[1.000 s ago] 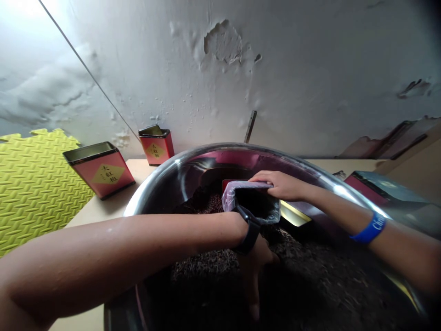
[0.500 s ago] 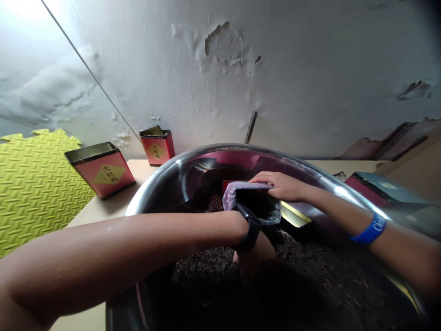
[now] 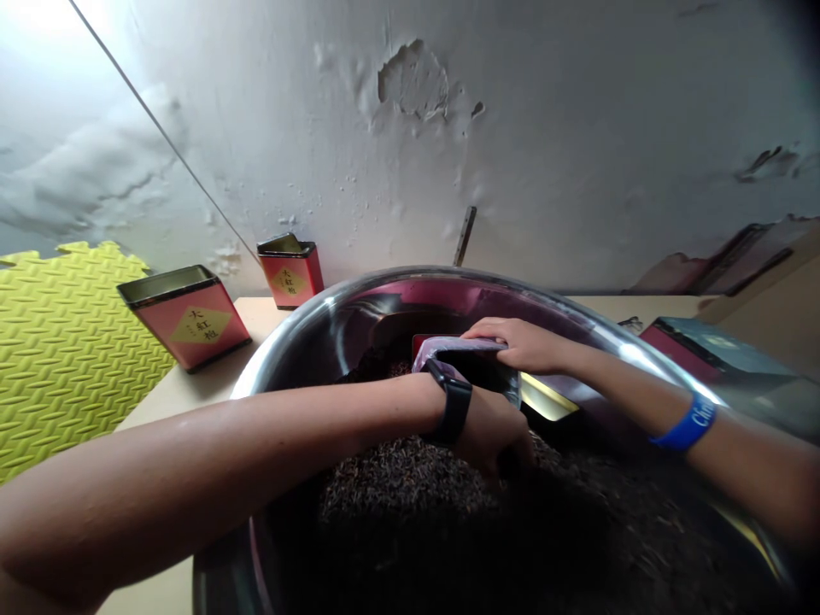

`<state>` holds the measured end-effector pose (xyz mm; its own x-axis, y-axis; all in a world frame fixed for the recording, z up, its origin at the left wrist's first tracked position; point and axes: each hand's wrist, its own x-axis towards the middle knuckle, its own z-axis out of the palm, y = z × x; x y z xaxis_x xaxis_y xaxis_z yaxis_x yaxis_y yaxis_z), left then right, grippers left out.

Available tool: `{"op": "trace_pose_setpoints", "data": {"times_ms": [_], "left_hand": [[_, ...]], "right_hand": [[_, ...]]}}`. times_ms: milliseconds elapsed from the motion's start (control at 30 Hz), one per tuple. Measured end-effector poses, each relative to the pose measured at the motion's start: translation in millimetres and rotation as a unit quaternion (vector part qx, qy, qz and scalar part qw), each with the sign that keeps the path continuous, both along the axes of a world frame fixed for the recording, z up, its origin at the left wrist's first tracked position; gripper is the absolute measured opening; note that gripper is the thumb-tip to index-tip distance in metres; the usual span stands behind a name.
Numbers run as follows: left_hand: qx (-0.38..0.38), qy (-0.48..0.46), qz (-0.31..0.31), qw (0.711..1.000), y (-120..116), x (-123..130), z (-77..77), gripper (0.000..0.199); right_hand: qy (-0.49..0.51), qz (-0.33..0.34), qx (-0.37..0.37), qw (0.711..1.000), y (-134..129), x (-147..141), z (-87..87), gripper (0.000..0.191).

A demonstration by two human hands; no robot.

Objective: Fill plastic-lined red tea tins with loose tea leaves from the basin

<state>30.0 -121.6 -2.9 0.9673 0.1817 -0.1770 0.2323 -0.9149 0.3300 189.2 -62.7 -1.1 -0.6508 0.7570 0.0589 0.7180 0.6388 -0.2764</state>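
Note:
A huge stainless steel bowl (image 3: 359, 312) holds a heap of dark loose tea leaves (image 3: 410, 495). My left hand (image 3: 493, 436), with a black watch on its wrist, is curled down into the leaves, its fingers hidden. My right hand (image 3: 529, 343) grips the rim of a translucent plastic bag (image 3: 448, 347), which stands open inside the bowl. My left forearm covers the bag's near side. A red object (image 3: 418, 343) shows behind the bag.
Two open red tea tins (image 3: 184, 318) (image 3: 289, 273) with yellow diamond labels stand on a cream table (image 3: 192, 393) left of the bowl. A red and teal box (image 3: 711, 350) sits to the right. A yellow-green foam mat (image 3: 64, 359) lies at far left, before a peeling wall.
My left hand has risen from deep in the leaves and curled, moving right and closer to the bag. My left forearm now covers more of the bag. My right hand has not moved.

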Motion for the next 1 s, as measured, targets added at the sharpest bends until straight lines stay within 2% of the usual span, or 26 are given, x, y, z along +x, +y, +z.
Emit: {"op": "trace_pose_setpoints", "data": {"times_ms": [100,233,367,467,633,800,1000], "left_hand": [[0.027,0.019,-0.036,0.999,6.0,-1.3,2.7,0.028],[0.083,-0.017,-0.011,0.996,17.3,-1.9,-2.0,0.034],[0.153,-0.107,0.009,0.982,24.6,-1.8,-11.4,0.020],[0.195,-0.130,0.038,0.971,24.7,-1.3,-15.0,0.017],[0.209,-0.110,0.114,0.965,28.9,2.1,-23.0,0.025],[0.215,-0.103,0.115,0.964,36.5,4.6,-32.9,0.024],[0.238,-0.085,0.111,0.961,31.3,1.6,-28.4,0.018]], "right_hand": [[0.000,0.002,0.001,1.000,-0.6,-0.5,0.2,0.048],[-0.002,0.002,0.003,1.000,-1.0,-1.5,0.8,0.045],[0.002,0.001,0.000,1.000,-1.6,-2.2,0.9,0.045],[0.005,0.005,-0.001,1.000,-2.3,-2.6,0.8,0.047],[-0.003,0.003,0.004,1.000,-1.6,-1.5,0.4,0.049],[-0.005,0.008,0.006,1.000,-0.8,0.0,0.0,0.049],[-0.001,0.011,0.000,1.000,-1.5,-0.9,1.4,0.047]]}}
